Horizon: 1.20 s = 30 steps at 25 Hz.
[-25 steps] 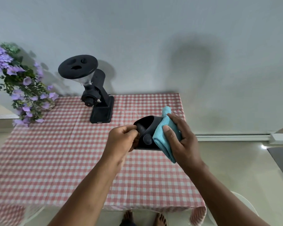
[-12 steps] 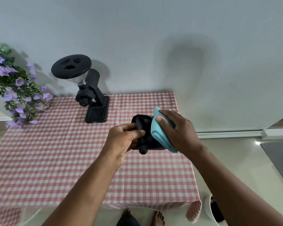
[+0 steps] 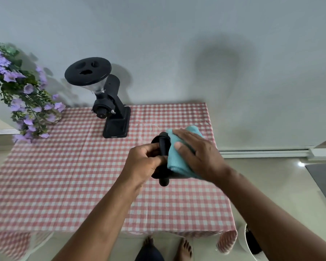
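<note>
My left hand [image 3: 143, 162] grips a black round part with a short handle [image 3: 163, 147], held above the right side of the table. My right hand [image 3: 198, 155] presses a folded light blue cloth [image 3: 177, 159] against that part, fingers spread over the cloth. Most of the black part is hidden behind the cloth and my hands; the handle's end pokes out below. A black coffee grinder [image 3: 111, 108] with a wide round lid stands at the table's back, apart from my hands.
The table wears a red-and-white checked cloth [image 3: 64, 176]. Purple flowers [image 3: 24, 95] hang at the back left corner. A white bin [image 3: 250, 242] stands on the floor beside the table's front right corner. My bare feet show below the front edge. A grey wall rises behind.
My right hand has slid the blue cloth over the top of the black part, while my left hand has turned the part so its handle points down.
</note>
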Each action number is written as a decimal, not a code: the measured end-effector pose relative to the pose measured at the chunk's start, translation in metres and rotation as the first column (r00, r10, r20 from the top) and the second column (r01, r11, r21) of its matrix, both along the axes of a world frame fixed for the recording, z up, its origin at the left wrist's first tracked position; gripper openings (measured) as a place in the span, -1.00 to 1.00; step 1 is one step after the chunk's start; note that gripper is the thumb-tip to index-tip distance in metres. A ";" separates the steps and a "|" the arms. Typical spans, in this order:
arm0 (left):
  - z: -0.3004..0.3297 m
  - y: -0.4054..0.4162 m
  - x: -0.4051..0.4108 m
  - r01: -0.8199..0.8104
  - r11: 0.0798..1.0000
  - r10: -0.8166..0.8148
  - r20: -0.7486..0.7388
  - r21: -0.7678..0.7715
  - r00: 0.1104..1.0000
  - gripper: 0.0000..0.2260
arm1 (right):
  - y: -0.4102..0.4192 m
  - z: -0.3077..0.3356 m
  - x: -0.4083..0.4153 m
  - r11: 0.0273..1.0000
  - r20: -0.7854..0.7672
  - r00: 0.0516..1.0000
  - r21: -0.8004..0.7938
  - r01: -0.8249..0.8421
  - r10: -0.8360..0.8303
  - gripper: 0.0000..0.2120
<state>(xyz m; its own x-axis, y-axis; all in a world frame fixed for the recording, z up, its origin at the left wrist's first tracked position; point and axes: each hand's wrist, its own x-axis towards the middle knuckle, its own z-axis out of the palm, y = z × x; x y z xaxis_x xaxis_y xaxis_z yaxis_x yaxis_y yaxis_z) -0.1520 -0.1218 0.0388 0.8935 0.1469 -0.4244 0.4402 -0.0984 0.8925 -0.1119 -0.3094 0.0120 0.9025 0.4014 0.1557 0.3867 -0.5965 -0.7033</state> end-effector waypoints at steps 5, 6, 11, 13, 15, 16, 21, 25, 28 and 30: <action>-0.003 0.000 0.000 -0.051 0.999 0.052 0.030 -0.017 0.998 -0.78 | 0.003 0.012 0.017 0.997 -0.128 0.991 0.070 0.037 -0.028 -0.62; -0.003 0.001 0.001 -0.077 0.997 0.078 0.033 -0.030 0.996 -0.80 | 0.005 0.006 -0.001 0.997 -0.027 0.997 0.037 0.069 -0.068 -0.62; -0.006 0.012 0.005 -0.115 0.992 0.117 0.043 -0.045 0.992 -0.79 | 0.008 -0.020 -0.059 0.998 0.266 0.964 0.062 -0.029 0.011 -0.58; -0.005 0.012 0.002 -0.004 1.000 0.004 0.066 0.003 0.998 -0.77 | 0.004 -0.011 -0.038 0.981 0.108 0.991 0.181 0.063 -0.084 -0.65; 0.000 0.009 -0.004 0.126 0.992 -0.128 0.089 0.033 0.988 -0.76 | 0.000 0.007 -0.005 0.971 -0.077 0.989 0.195 0.138 -0.125 -0.72; 0.002 0.007 -0.006 0.150 0.988 -0.152 0.102 0.036 0.983 -0.75 | -0.002 0.014 0.009 0.977 -0.137 0.984 0.167 0.134 -0.112 -0.73; -0.005 0.006 -0.001 0.048 0.998 -0.051 0.112 0.027 0.992 -0.83 | -0.003 0.003 -0.017 0.992 -0.010 0.996 0.093 0.084 -0.083 -0.61; -0.019 0.011 -0.001 -0.060 0.998 0.060 0.061 0.005 0.996 -0.75 | -0.002 -0.024 -0.059 0.996 0.091 0.995 -0.085 -0.026 0.034 -0.23; -0.021 0.008 -0.003 -0.035 0.999 0.035 0.041 0.013 0.999 -0.76 | -0.009 -0.016 -0.042 0.989 -0.055 0.995 -0.120 -0.083 0.077 0.03; -0.019 0.004 0.000 -0.008 1.000 0.006 0.053 0.030 0.999 -0.78 | -0.013 -0.003 -0.032 0.965 -0.132 0.988 -0.234 -0.115 0.086 0.18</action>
